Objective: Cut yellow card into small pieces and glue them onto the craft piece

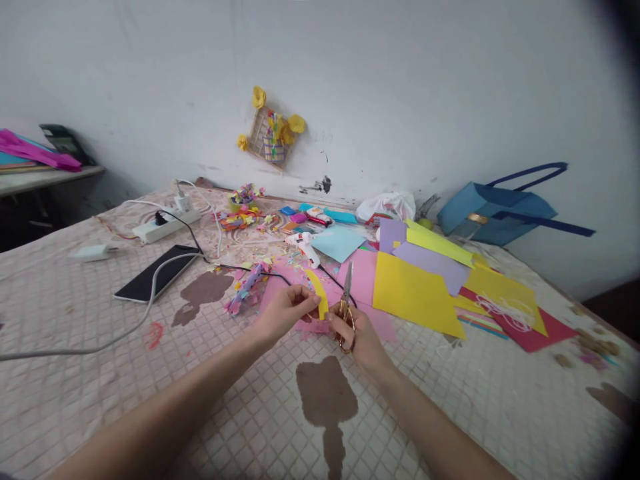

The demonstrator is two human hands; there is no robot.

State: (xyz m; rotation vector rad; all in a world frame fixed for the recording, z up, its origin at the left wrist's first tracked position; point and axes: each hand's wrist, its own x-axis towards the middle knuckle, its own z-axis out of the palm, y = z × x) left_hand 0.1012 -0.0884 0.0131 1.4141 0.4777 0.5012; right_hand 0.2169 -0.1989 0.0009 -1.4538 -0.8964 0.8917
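Observation:
Between my two hands is a curved yellow paper strip [319, 291]. My left hand [295, 307] pinches it at its left side, with thumb and fingers closed. My right hand [357, 333] is closed around the gold handles of a pair of scissors [347, 293], whose blades point up and away from me. The right fingertips also meet the strip's lower end. Under and behind the hands lie pink paper sheets [363, 273] with small paper scraps. A white glue gun [305, 248] rests just beyond the hands.
Yellow sheets [415, 287] and purple sheets lie to the right, near a blue bag [495, 210]. At left are a black phone [157, 272], a white power strip [167, 225] and trailing cables. A paper-flower decoration [273, 137] hangs on the wall.

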